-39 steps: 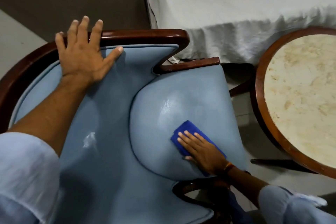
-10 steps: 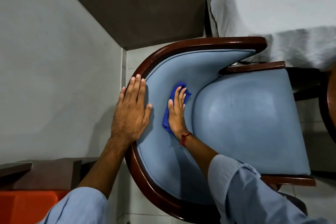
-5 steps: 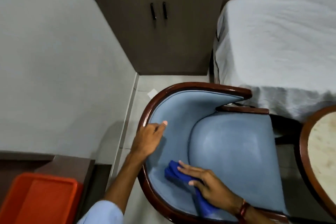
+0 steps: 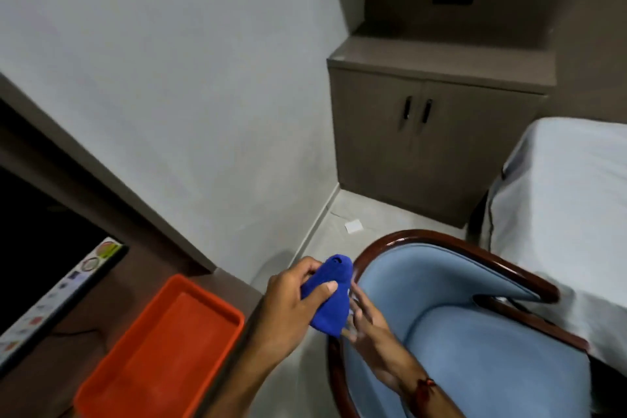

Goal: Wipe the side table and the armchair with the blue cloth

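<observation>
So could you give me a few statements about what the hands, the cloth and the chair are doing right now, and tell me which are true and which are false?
1. The left hand grips the blue cloth. True.
2. The cloth is pressed flat on the armchair seat. False: it is bunched up and held in the air beside the chair's wooden frame.
3. An orange tray sits to the left of the hands. True.
4. The cloth lies inside the tray. False: the tray holds nothing that shows, and the cloth is in the left hand.
5. The right hand is next to the cloth with its fingers spread. True, though it is blurred.
6. The cabinet doors stand open. False: both are closed.
</observation>
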